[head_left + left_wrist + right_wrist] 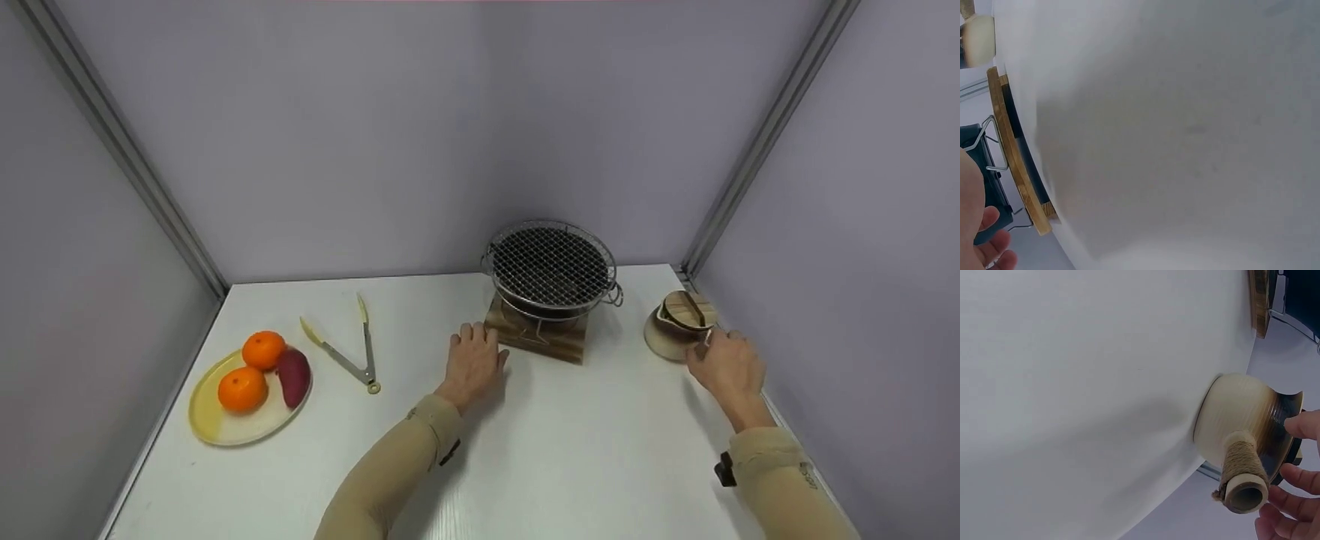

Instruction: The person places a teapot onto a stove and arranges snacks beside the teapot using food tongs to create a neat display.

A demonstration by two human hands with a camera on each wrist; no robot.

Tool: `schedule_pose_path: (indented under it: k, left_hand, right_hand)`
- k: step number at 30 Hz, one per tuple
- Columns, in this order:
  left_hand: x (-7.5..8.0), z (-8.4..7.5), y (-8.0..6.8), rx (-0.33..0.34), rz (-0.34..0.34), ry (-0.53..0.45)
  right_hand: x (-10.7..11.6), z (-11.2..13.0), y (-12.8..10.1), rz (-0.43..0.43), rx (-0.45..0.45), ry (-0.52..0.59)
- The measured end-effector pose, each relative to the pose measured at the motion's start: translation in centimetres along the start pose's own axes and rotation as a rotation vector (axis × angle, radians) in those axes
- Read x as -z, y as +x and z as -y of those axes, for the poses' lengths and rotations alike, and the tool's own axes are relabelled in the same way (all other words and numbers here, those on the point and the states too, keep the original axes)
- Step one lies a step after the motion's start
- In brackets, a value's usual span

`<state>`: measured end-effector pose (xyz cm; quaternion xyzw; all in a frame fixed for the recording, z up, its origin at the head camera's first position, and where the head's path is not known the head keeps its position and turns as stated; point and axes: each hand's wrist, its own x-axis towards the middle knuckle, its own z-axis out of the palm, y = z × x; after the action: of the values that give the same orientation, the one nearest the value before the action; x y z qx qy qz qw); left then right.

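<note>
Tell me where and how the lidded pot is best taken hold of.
Probably by its rope-wrapped handle, coming from the near right with the right grip: the handle juts from the lidded pot toward that side, and the coarse wrapping should resist slipping. The pot stands upright, so a level lift looks feasible. The wooden lid seems a poorer hold; it may come off.

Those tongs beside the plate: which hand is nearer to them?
The left hand: it is to the right of the tongs, while the right hand is much farther right, by the lidded pot.
</note>
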<state>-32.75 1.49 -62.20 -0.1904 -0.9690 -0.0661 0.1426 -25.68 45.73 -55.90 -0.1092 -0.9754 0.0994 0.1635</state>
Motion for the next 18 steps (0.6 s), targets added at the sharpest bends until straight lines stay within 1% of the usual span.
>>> schedule_pose_path:
  k: [3,5,12,14,18]
  left_hand:
    - [-0.2,-0.3,0.3,-0.002,0.023,-0.031]
    - [-0.3,-0.4,0.4,-0.004,0.027,-0.036]
    - [-1.3,-0.9,1.2,-0.028,-0.004,0.019]
    - [-1.6,-1.0,1.5,-0.031,-0.012,0.022]
    - [-1.8,-1.3,1.9,-0.034,0.008,0.015]
  right_hand:
    - [-0.4,-0.3,0.0,0.011,0.001,-0.026]
    - [-0.6,-0.4,0.1,0.027,0.001,-0.046]
    - [-2.0,-0.5,0.2,0.09,0.0,-0.134]
    - [-2.4,-0.5,0.2,0.108,-0.006,-0.15]
    - [-3.2,-0.6,0.0,0.121,-0.019,-0.16]
